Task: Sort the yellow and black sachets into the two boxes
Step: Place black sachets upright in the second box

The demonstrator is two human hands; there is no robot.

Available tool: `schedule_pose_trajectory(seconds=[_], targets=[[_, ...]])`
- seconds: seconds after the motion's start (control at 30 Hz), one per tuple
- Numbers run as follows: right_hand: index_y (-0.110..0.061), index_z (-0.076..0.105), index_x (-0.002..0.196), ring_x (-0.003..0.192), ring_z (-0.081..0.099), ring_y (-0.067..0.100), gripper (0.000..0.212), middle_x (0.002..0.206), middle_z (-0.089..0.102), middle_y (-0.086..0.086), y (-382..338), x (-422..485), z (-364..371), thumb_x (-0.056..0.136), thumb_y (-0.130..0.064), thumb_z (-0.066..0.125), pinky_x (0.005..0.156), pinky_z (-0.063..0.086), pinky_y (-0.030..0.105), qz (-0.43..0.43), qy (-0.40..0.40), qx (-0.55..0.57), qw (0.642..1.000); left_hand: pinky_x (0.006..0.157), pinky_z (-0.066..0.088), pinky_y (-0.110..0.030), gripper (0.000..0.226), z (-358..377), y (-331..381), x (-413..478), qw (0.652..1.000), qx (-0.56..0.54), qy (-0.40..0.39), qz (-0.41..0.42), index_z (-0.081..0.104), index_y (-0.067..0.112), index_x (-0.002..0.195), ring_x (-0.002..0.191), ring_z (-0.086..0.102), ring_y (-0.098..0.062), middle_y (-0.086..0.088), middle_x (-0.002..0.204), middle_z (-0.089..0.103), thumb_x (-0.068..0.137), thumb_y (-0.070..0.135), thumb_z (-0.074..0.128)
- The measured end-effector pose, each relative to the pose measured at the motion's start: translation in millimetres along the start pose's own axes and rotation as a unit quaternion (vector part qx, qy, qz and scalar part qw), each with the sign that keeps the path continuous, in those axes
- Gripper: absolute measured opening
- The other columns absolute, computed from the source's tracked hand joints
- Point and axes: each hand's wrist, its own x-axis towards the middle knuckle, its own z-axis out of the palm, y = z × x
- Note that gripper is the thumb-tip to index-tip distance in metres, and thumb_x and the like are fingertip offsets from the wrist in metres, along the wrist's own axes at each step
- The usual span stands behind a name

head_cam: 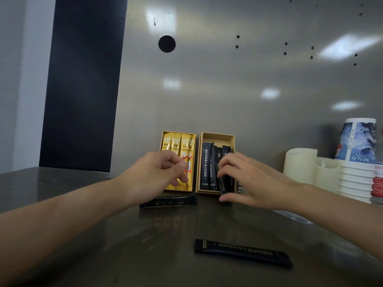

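Being pinched in the right hand [244, 179], 1 black sachet [222, 184] is best being lowered parallel to neighbours [205, 166] beneath; left hand [157, 175] is being held loosely curled, empty.

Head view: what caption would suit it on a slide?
Right hand holds a black sachet in the right box; two more black sachets lie on the table.

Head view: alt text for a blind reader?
Right hand holds a black sachet at the right box; left hand hovers over the left box of yellow sachets. Two more black sachets lie on the table.
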Motion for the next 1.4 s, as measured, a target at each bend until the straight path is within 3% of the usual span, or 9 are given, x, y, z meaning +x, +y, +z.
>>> schedule_pose_trajectory(seconds=[0.2, 0.7, 0.97, 1.4], targets=[[-0.022, 0.063, 0.116, 0.11, 0.055, 0.013, 0.042, 0.121, 0.056, -0.002, 2, -14, 13, 0.094, -0.057, 0.052, 0.086, 0.056, 0.034, -0.017, 0.029, -0.046, 0.998, 0.072, 0.046, -0.021, 0.019, 1, -3, 0, 1.0, 0.006, -0.002, 0.008, 0.068, 0.024, 0.104, 0.085, 0.071, -0.009, 0.006, 0.095, 0.078, 0.102, 0.032, 0.051], [-0.019, 0.064, 0.113, 0.103, 0.059, 0.016, 0.029, 0.113, 0.062, 0.0, -6, 4, 29, 0.092, -0.039, 0.065, 0.086, 0.053, 0.032, 0.046, 0.082, -0.048, 0.994, 0.074, 0.045, -0.025, 0.02, 1, 0, 0, 1.0, 0.008, 0.0, 0.008, 0.069, 0.024, 0.103, 0.083, 0.069, -0.007, 0.008, 0.094, 0.078, 0.102, 0.032, 0.05], [-0.014, 0.058, 0.132, 0.11, 0.06, 0.023, 0.055, 0.127, 0.058, 0.01, -7, 8, 34, 0.083, -0.025, 0.079, 0.086, 0.058, 0.035, 0.035, 0.088, -0.077, 0.993, 0.075, 0.045, -0.024, 0.021, 1, 0, -1, 1.0, 0.011, 0.003, 0.009, 0.069, 0.023, 0.103, 0.083, 0.069, -0.006, 0.009, 0.094, 0.078, 0.102, 0.032, 0.05], [-0.013, 0.065, 0.127, 0.115, 0.062, 0.026, 0.044, 0.128, 0.062, 0.011, -8, 7, 40, 0.085, -0.018, 0.078, 0.085, 0.061, 0.041, 0.016, 0.089, -0.101, 0.991, 0.071, 0.044, -0.02, 0.02, 1, 1, 0, 1.0, 0.011, 0.002, 0.014, 0.069, 0.023, 0.105, 0.084, 0.071, -0.007, 0.007, 0.094, 0.078, 0.102, 0.031, 0.051]])
